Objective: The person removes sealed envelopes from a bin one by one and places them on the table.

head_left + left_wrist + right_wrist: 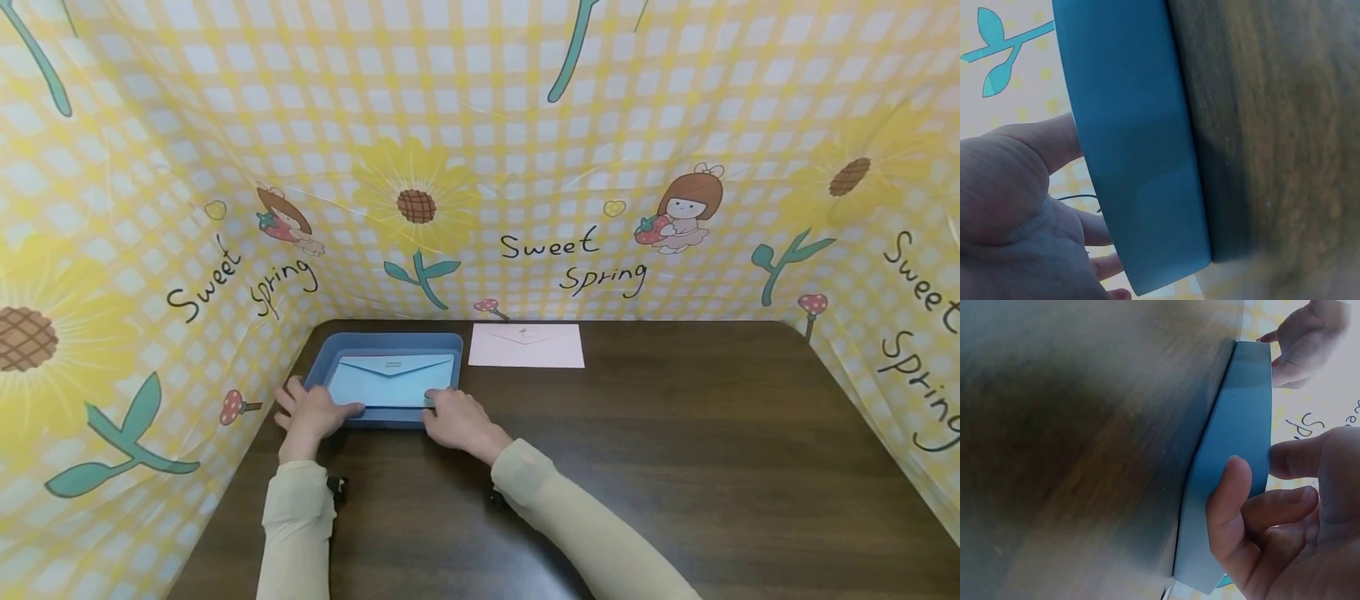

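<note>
While the light-blue envelope [390, 387] sits in the blue tray [390, 419], left hand [309, 412] spreads its fingers, thumb at the near edge; right hand [461, 421] curls by the near-right corner, pinch unclear. Likely light, bendable, crease-prone: hold by opposite edges.

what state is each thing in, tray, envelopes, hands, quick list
Blue tray, upright on the table, open-topped.
Blue envelope, inside the tray, flap side up, flap folded down.
Pink envelope, on the table, flap side up, flap folded down.
Left hand, fingers spread, thumb at the blue envelope's near edge.
Right hand, some fingers bent, at the blue envelope's near right corner.
</note>
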`<control>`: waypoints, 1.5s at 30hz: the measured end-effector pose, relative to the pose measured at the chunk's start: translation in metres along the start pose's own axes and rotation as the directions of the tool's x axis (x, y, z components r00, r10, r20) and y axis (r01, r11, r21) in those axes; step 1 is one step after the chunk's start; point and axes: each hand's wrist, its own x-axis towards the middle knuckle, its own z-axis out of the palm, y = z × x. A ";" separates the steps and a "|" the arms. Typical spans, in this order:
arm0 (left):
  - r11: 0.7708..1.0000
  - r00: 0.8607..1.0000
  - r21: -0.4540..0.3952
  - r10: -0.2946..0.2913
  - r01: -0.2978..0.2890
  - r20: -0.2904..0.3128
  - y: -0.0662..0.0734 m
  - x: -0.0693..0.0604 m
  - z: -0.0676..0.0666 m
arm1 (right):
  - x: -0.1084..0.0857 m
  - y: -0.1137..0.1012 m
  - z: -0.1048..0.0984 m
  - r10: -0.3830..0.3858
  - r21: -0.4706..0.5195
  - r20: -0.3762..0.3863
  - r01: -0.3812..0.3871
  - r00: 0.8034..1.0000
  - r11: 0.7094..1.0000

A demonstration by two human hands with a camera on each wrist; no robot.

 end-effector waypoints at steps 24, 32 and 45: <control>0.998 0.997 -0.044 -0.037 0.035 -0.061 -0.004 0.003 -0.001 | -0.006 -0.003 -0.004 0.022 0.060 -0.022 -0.020 1.000 0.998; 0.999 0.998 -0.040 -0.025 0.023 -0.049 -0.006 0.002 -0.003 | -0.006 -0.001 -0.009 -0.030 0.030 -0.072 0.033 0.997 0.999; 0.999 0.998 -0.035 -0.017 0.015 -0.060 -0.006 0.001 -0.004 | -0.009 -0.001 -0.014 -0.032 0.084 -0.100 0.041 0.994 0.996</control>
